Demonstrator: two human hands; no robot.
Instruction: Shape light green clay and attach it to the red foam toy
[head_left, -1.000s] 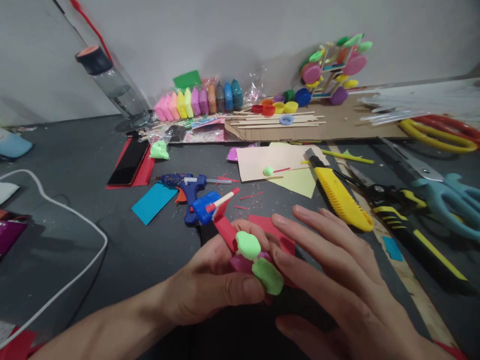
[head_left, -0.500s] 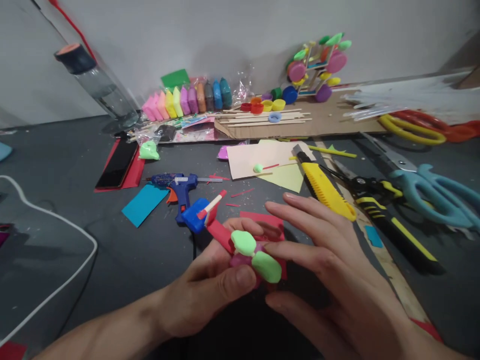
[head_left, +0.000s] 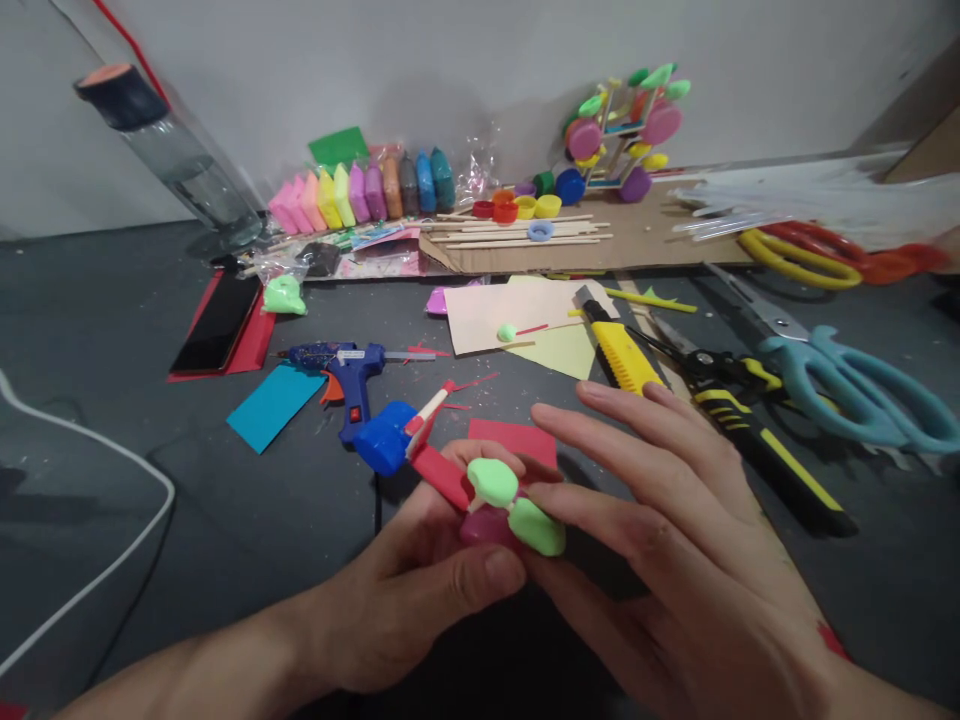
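Craft model (head_left: 444, 478) sits above the desk (head_left: 232, 560), pinched in your left hand (head_left: 439, 575), likely for steadiness, while your right hand (head_left: 667, 530) brackets its lower green lump (head_left: 537, 528), whether pinching I cannot tell.

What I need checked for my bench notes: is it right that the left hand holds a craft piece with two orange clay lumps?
Not quite: in the head view the two clay lumps are light green, not orange. The left hand does hold the craft piece.
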